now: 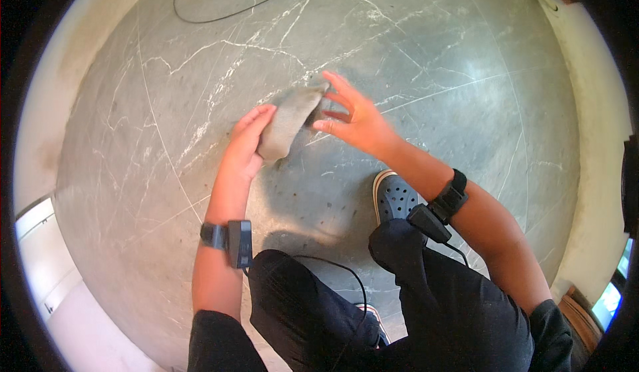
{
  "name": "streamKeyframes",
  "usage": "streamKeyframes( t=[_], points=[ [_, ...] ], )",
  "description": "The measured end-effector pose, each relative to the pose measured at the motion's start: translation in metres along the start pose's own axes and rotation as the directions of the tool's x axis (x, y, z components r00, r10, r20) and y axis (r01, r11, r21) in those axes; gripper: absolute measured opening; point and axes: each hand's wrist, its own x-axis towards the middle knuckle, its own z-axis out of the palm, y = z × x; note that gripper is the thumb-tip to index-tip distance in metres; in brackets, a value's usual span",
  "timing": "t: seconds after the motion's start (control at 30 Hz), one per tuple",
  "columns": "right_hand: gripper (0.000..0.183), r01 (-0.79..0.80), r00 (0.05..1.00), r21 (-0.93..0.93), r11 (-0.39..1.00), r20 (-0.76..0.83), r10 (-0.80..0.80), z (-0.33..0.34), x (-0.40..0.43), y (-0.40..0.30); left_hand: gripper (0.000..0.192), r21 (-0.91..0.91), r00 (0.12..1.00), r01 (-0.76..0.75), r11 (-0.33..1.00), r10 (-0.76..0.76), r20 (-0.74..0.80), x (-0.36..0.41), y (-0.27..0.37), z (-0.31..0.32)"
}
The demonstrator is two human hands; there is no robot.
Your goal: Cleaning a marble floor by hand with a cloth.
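A limp, grey-beige piece of cloth (292, 120) is held up in front of me, over the tiled floor. My left hand (247, 140) grips its left side, the thumb and fingers pressed along the edge. On the other side, my right hand (352, 117) has its fingers spread and curved towards the cloth. Whether a fingertip touches the cloth's upper right corner is hard to tell. A dark patch shows beneath the cloth's right edge; I cannot tell whether it is a fold or shadow.
Grey, white-veined tiles (189, 82) make up the floor. A thin black cable (219, 21) lies looped at the top. Below are my clog (397, 197) and bent knees; a cord (349, 268) runs from the left wrist's black device (240, 244). Pale walls (594, 122) curve around.
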Motion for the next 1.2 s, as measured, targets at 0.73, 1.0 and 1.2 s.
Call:
streamKeyframes(
  t=[0.73, 1.0, 1.2],
  points=[
    [0.026, -0.487, 0.812, 0.062, 0.871, 0.401, 0.425, 0.001, 0.0, -0.11, 0.044, -0.113, 0.991, 0.11, 0.987, -0.099, 0.094, -0.069, -0.013, 0.05],
    [0.027, 0.007, 0.809, -0.414, 0.91, 0.537, 0.239, -0.031, 0.001, -0.147, 0.041, -0.073, 0.995, 0.003, 0.997, 0.005, 0.097, -0.063, -0.024, 0.04],
    [0.025, -0.026, 0.924, -0.111, 0.994, 0.377, 0.066, -0.028, -0.002, -0.154, 0.053, -0.307, 0.947, -0.277, 0.91, 0.313, 0.073, -0.071, -0.005, 0.055]
  ],
)
